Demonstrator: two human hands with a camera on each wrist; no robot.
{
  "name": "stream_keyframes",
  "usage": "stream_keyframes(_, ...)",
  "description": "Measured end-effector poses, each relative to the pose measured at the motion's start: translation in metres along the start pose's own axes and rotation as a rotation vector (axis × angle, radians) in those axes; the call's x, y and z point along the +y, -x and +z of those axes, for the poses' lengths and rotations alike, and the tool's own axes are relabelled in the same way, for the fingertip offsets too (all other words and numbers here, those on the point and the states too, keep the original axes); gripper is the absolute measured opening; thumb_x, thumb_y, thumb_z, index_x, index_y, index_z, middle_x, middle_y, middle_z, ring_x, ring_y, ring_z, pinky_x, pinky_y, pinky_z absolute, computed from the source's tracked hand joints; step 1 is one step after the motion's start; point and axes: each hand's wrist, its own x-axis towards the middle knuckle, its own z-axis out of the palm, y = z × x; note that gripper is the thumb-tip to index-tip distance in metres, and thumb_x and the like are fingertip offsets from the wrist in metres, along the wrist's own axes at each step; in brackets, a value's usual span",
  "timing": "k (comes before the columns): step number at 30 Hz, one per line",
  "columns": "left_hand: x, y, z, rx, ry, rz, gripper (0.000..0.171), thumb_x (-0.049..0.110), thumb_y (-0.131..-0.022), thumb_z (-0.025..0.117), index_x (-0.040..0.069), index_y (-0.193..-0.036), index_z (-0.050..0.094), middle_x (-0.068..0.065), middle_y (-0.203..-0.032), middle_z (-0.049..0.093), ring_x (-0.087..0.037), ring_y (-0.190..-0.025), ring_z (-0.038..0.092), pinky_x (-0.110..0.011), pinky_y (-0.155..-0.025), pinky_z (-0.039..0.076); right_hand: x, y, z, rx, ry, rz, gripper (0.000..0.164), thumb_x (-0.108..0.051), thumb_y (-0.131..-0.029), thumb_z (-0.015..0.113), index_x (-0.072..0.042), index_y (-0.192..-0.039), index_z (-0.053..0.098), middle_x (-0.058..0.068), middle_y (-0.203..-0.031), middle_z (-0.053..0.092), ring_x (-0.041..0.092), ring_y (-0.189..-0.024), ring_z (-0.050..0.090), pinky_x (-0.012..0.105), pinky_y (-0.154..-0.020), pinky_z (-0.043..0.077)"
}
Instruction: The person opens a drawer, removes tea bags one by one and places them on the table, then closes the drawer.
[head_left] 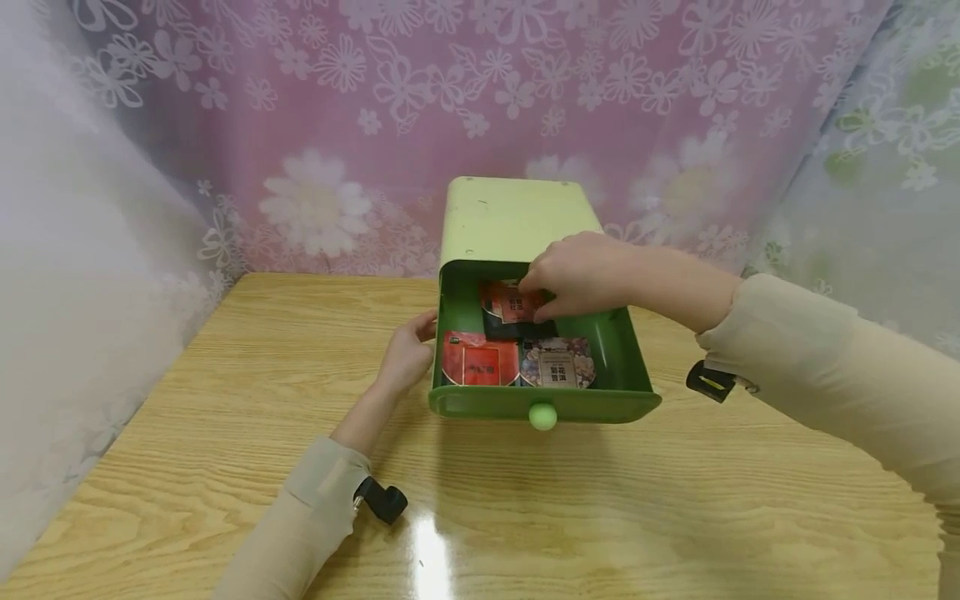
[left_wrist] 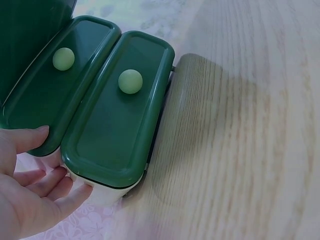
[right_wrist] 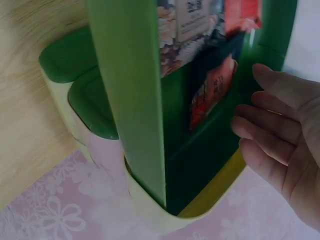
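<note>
A small green drawer cabinet [head_left: 517, 217] has its top drawer [head_left: 626, 350] pulled out. Inside at the front lie a red tea sachet [head_left: 480, 360] and a flower-patterned one [head_left: 557, 364]. Behind them is a red-and-black sachet [right_wrist: 215, 92], slightly blurred in the right wrist view. My right hand [head_left: 581, 271] reaches over the drawer by this rear sachet; in the right wrist view its fingers are loosely bent, with nothing between them and the thumb. My left hand [left_wrist: 37, 187] rests against the cabinet's side, thumb at the middle drawer's front and fingertips near the bottom drawer's edge.
The lower two drawers are closed, each with a round pale green knob [left_wrist: 130, 81]. The cabinet stands on a wood-grain table [head_left: 300, 350]. A pink floral curtain [head_left: 420, 125] hangs behind, and light cloth hangs at both sides.
</note>
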Motion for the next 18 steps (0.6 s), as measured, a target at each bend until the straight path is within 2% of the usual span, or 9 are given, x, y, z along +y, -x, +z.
stream_keyframes(4, 0.000, 0.000, 0.000, 0.004, -0.006, -0.003, 0.062, -0.012, -0.078, 0.054, -0.005, -0.138, 0.040, -0.025, -0.119, 0.058, -0.032, -0.120, 0.050, -0.040, -0.103, 0.039, -0.004, -0.005, 0.007, -0.039, 0.066, -0.010, 0.023, -0.030, -0.082, 0.071, -0.010, -0.094, 0.069, 0.001, -0.086, 0.066, 0.016, -0.073, 0.062, 0.035, -0.062, 0.053)
stream_keyframes(11, -0.002, -0.001, 0.000, 0.010, -0.029, -0.001, 0.062, -0.011, -0.078, 0.056, -0.004, -0.138, 0.041, -0.024, -0.118, 0.059, -0.032, -0.120, 0.050, -0.041, -0.105, 0.037, -0.005, -0.006, 0.025, -0.013, 0.105, -0.003, 0.032, -0.033, -0.083, 0.071, -0.006, -0.099, 0.066, 0.005, -0.090, 0.065, 0.019, -0.080, 0.061, 0.034, -0.063, 0.054)
stream_keyframes(18, -0.001, 0.000, 0.000, 0.012, -0.034, -0.004, 0.062, -0.009, -0.078, 0.058, -0.004, -0.138, 0.041, -0.023, -0.118, 0.059, -0.032, -0.119, 0.051, -0.041, -0.105, 0.036, -0.001, -0.007, 0.037, 0.052, 0.113, -0.036, 0.013, -0.019, -0.083, 0.067, -0.008, -0.085, 0.061, 0.002, -0.080, 0.062, 0.017, -0.071, 0.056, 0.033, -0.058, 0.050)
